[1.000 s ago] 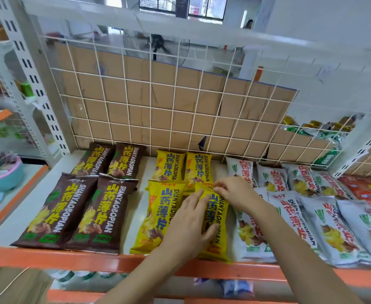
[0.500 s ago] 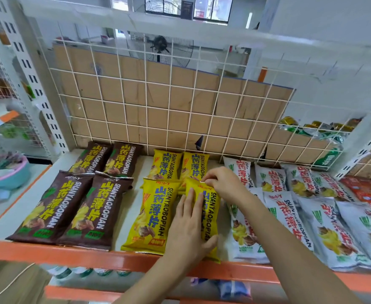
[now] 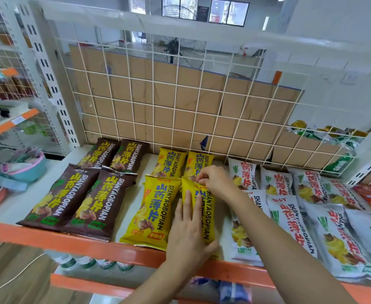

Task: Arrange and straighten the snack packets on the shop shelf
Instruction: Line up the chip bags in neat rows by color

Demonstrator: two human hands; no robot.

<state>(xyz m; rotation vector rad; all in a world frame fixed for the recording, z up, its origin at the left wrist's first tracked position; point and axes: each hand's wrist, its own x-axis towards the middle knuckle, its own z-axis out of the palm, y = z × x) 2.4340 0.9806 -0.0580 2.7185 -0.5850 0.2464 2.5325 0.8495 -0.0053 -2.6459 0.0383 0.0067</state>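
My left hand (image 3: 189, 233) lies flat on the front right yellow snack packet (image 3: 206, 216), fingers straight and together, pressing its lower half down just behind the shelf's orange front lip (image 3: 70, 240), thumb spread out by its bottom corner. My right hand (image 3: 215, 181) is at the packet's top edge, fingertips (image 3: 198, 179) curled and pinching the crimped seam. The packet lies lengthwise, touching its yellow neighbour (image 3: 156, 211) on the left, with white packets (image 3: 289, 218) to the right and brown packets (image 3: 59, 198) further left
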